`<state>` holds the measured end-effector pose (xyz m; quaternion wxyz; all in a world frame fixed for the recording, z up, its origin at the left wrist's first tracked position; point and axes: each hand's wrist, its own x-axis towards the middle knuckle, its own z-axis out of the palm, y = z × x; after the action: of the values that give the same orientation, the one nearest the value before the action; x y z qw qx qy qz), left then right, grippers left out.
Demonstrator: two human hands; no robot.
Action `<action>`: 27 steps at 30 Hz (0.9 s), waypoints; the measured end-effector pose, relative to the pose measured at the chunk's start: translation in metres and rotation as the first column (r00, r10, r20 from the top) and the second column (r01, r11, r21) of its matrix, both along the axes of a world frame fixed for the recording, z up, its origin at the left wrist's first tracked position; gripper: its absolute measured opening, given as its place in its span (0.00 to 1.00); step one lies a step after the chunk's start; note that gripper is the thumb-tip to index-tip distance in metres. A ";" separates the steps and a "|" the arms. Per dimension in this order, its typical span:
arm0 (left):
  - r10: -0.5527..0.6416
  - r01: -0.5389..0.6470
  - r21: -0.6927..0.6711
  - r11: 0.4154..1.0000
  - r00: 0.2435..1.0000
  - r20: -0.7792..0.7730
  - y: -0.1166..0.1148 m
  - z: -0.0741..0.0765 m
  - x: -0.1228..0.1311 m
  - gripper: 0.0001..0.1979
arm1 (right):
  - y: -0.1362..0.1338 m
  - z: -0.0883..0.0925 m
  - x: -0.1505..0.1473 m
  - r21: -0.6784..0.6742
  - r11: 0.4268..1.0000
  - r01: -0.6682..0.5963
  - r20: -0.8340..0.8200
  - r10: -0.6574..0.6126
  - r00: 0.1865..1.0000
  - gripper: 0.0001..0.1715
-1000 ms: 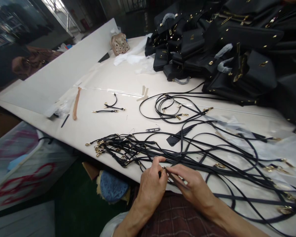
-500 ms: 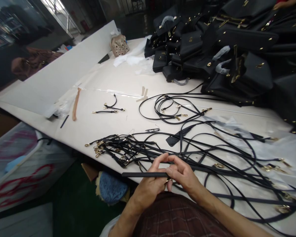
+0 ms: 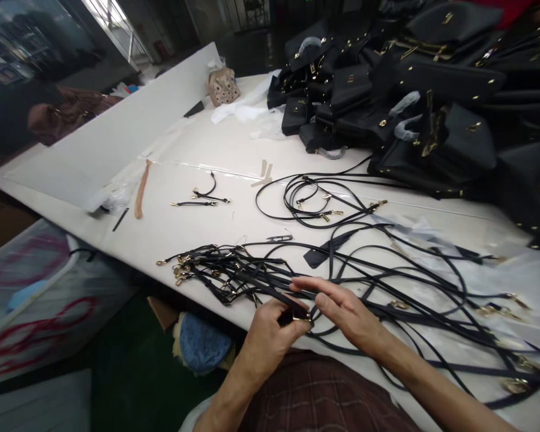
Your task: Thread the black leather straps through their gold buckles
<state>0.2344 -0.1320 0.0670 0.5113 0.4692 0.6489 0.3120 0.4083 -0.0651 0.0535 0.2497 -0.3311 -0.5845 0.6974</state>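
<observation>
Close to my body, my left hand (image 3: 267, 336) grips a black strap (image 3: 276, 294) between thumb and fingers. A gold buckle (image 3: 302, 319) shows on the strap by the thumb tip. The strap's other end slants up and left over a heap of thin black straps (image 3: 225, 270) with gold clasps. My right hand (image 3: 348, 312) is just right of the buckle, fingers stretched out and apart, holding nothing that I can see. Whether its fingertips touch the strap, I cannot tell. Long black straps (image 3: 409, 282) run across the table right of my hands.
Black handbags (image 3: 351, 90) are piled at the back right. Thread snips (image 3: 279, 238) lie beyond the strap heap, with short straps (image 3: 193, 204) farther left. A white panel (image 3: 117, 114) borders the table's left side. Clear plastic (image 3: 526, 270) covers part of the right.
The strap has swung from level to slanting up and left in my left hand. My right hand has let go, and its fingers have straightened out.
</observation>
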 end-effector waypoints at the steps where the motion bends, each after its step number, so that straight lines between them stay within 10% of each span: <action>1: 0.005 -0.005 -0.005 1.000 1.000 0.008 -0.001 0.000 0.002 0.09 | 0.002 0.012 -0.004 -0.022 0.999 -0.044 -0.057 0.043 0.997 0.28; 6: 0.029 -0.027 -0.039 0.999 0.998 0.048 -0.004 0.000 0.006 0.10 | 0.007 0.041 -0.020 -0.197 0.961 -0.195 -0.211 0.153 0.965 0.30; 12: 0.078 -0.078 0.010 0.997 0.997 0.007 -0.014 -0.006 -0.006 0.12 | 0.018 0.028 0.000 -0.059 0.998 -0.001 0.054 0.004 0.999 0.26; 17: 0.123 -0.125 0.035 0.992 0.992 0.041 -0.019 -0.004 -0.007 0.13 | 0.020 0.022 0.013 -0.009 0.989 -0.145 0.187 0.144 0.972 0.25; 22: 0.107 -0.107 0.046 0.993 0.994 -0.012 -0.017 0.001 -0.006 0.10 | 0.019 0.014 0.018 -0.095 0.989 -0.113 0.098 0.122 0.988 0.23; 27: 0.140 -0.137 -0.029 0.990 0.945 0.295 -0.019 -0.014 -0.009 0.12 | 0.015 0.003 0.013 -0.162 0.966 -0.202 -0.023 0.201 0.979 0.34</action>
<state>0.2253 -0.1511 0.0534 0.5814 0.3685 0.5975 0.4114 0.4211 -0.0505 0.0564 0.1515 -0.2872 -0.5551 0.7658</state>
